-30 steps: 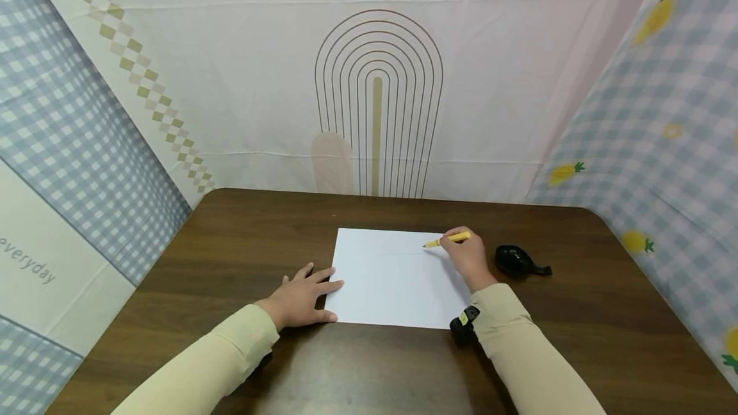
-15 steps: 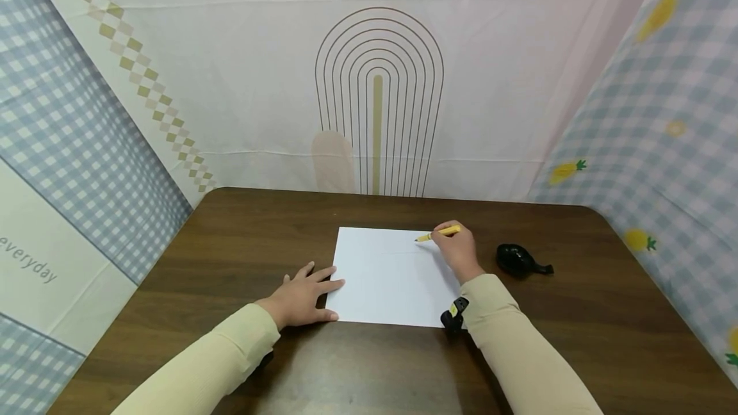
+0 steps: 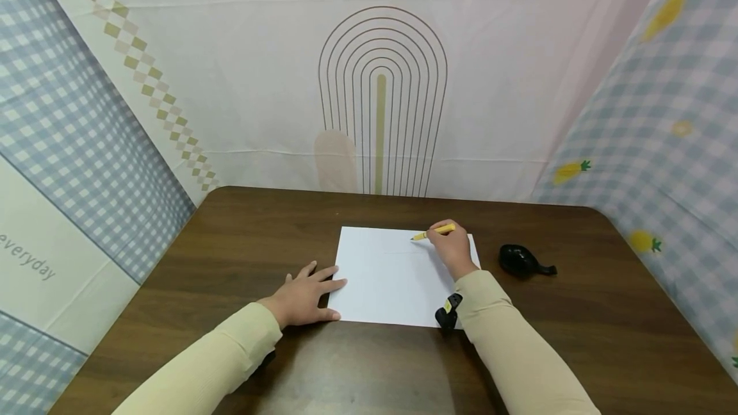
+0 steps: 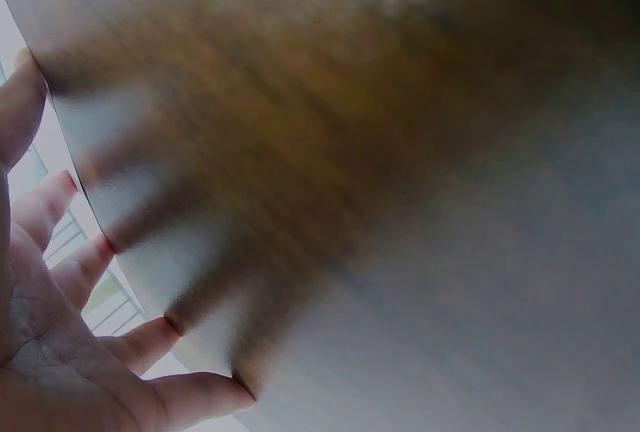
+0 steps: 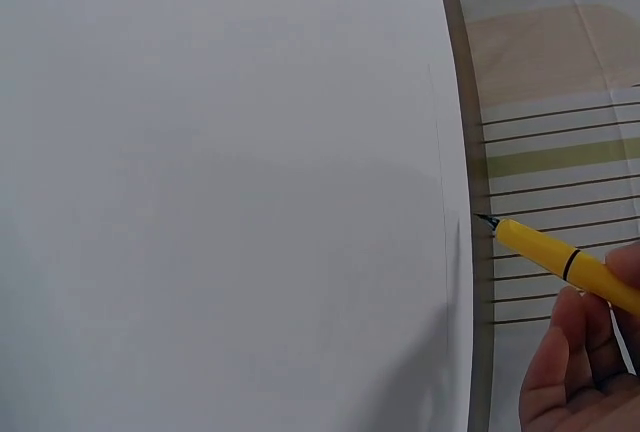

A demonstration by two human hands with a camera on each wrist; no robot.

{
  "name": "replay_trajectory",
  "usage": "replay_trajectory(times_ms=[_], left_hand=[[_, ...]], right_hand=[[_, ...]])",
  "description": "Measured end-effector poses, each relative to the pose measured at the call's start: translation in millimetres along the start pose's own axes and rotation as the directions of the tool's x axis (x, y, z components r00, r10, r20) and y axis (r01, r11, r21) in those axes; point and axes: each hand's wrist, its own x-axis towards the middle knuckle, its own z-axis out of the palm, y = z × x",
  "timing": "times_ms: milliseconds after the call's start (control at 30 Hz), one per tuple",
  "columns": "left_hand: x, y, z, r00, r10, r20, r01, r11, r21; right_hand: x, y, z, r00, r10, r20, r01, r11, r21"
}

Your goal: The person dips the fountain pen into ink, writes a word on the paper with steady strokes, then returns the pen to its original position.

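Note:
A white sheet of paper (image 3: pixel 380 284) lies on the table with one faint thin line across its upper part. My right hand (image 3: pixel 451 250) pinches a yellow pen (image 5: pixel 560 255) with a dark pointed tip. From the head the tip appears over the upper right of the sheet; in the right wrist view it shows just past the far edge, so it seems raised off the paper. At the sheet's left edge my left hand (image 3: pixel 305 298) rests with fingers spread, some fingertips on the paper. Blurred shadows of those fingers fill much of the left wrist view.
Right of the paper, a glossy black bulb-shaped object (image 3: pixel 521 260) with a narrow neck lies on the brown wooden table (image 3: pixel 254 229). Behind the table hangs a patterned white cloth (image 3: pixel 248 82), with checked blue cloth at both sides.
My right hand has shifted left and slightly farther from me over the sheet, carrying the pen. The left hand and paper stay in place.

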Motion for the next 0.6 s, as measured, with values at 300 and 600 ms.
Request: replay_trajectory(times_ms=[300, 600], left_hand=[[1.0, 0.7, 0.2, 1.0, -0.003, 0.003, 0.003, 1.0, 0.006], [0.3, 1.6, -0.2, 1.0, -0.001, 0.0, 0.001, 1.0, 0.001]], right_hand=[[1.1, -0.9, 0.6, 1.0, 0.0, -0.013, 0.0, 1.0, -0.002], [2.9, 2.0, -0.5, 0.999, 0.0, -0.052, 0.0, 1.0, 0.004]])
